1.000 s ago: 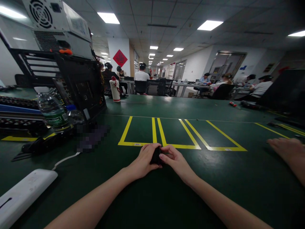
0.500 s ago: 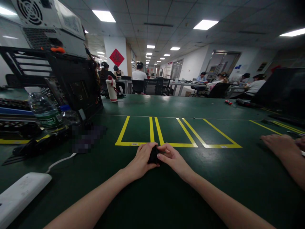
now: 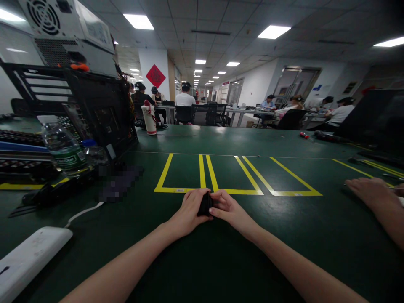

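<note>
A small black object (image 3: 205, 205), its kind hard to make out, sits between my two hands just in front of the yellow tape. My left hand (image 3: 191, 210) wraps round its left side, fingers over the top and thumb below. From the right, my right hand (image 3: 227, 210) pinches its edge with thumb and curled fingers. Much of the object is hidden behind my fingers. Both hands are low over the green tabletop (image 3: 202, 265).
Yellow tape (image 3: 233, 192) marks boxes ahead. On the left are a white power strip (image 3: 34, 256), a water bottle (image 3: 65, 147) and a black computer case (image 3: 97, 109). A white tumbler (image 3: 149, 118) stands farther back. Another person's hand (image 3: 368, 191) is at the right.
The view has shifted very slightly. Both hands keep their hold on the black object, and a little more of it shows between them.
</note>
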`<state>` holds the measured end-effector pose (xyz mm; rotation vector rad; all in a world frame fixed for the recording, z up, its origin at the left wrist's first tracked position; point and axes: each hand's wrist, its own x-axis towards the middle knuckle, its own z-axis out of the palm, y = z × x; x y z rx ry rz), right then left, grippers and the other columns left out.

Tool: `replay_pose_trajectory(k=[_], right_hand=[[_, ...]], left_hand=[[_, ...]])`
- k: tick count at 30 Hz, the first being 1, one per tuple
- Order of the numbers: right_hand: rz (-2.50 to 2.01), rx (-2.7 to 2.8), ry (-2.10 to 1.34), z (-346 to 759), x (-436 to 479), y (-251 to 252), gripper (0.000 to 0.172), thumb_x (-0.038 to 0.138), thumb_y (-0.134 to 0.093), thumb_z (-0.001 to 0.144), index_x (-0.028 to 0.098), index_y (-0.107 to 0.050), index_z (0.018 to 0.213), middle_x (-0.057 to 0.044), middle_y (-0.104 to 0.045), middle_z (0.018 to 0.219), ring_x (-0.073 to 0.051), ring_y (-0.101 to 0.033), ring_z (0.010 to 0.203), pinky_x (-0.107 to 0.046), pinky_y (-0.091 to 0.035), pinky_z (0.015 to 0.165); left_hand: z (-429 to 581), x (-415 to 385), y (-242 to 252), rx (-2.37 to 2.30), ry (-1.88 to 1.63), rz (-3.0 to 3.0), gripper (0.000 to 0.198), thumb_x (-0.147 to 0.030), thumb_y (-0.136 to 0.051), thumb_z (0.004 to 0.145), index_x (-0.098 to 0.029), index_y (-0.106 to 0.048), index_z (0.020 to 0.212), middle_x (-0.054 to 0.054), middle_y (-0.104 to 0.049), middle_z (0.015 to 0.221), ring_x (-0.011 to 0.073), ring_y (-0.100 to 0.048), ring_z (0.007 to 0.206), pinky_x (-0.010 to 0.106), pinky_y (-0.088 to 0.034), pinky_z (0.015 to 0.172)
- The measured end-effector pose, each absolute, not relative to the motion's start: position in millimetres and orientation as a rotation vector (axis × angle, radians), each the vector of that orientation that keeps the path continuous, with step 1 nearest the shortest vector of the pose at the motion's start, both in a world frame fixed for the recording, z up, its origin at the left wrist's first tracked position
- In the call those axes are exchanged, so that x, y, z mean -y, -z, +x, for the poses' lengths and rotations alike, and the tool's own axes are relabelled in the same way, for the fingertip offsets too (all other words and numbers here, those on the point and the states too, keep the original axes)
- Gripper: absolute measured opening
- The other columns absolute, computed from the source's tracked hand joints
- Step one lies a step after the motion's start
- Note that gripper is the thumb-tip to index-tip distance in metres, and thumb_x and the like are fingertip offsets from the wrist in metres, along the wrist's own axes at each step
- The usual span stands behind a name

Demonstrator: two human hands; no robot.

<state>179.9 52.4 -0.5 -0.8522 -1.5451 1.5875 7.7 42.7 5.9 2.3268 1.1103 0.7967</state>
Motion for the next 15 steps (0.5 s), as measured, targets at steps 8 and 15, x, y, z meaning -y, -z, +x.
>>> replay_pose_trajectory(k=[8,15], right_hand=[[-0.949,1.546,-1.443,176.4,-53.3,4.4,0.023,0.028,-0.056,0.072,0.021,-0.05,0.092,-0.002,-0.053,0.098,-0.016,-0.051,0.095,-0.034,-0.04,0.086],[-0.892,1.574,-1.54,180.0,-52.6,2.4,0.031,0.026,-0.061,0.067,0.022,-0.048,0.095,-0.003,-0.052,0.102,-0.016,-0.052,0.095,-0.035,-0.04,0.085]], left_hand=[[9.7,-46.8,4.3,-1.105,-0.871,2.34,0.06,-0.024,-0.062,0.069,-0.026,-0.028,0.118,0.003,-0.041,0.117,0.0229,-0.037,0.11,0.042,-0.032,0.093],[9.5,-46.8,3.5,-1.142,-0.855,2.308,0.06,-0.023,-0.062,0.068,-0.027,-0.029,0.118,0.003,-0.041,0.117,0.0234,-0.037,0.109,0.042,-0.033,0.092]])
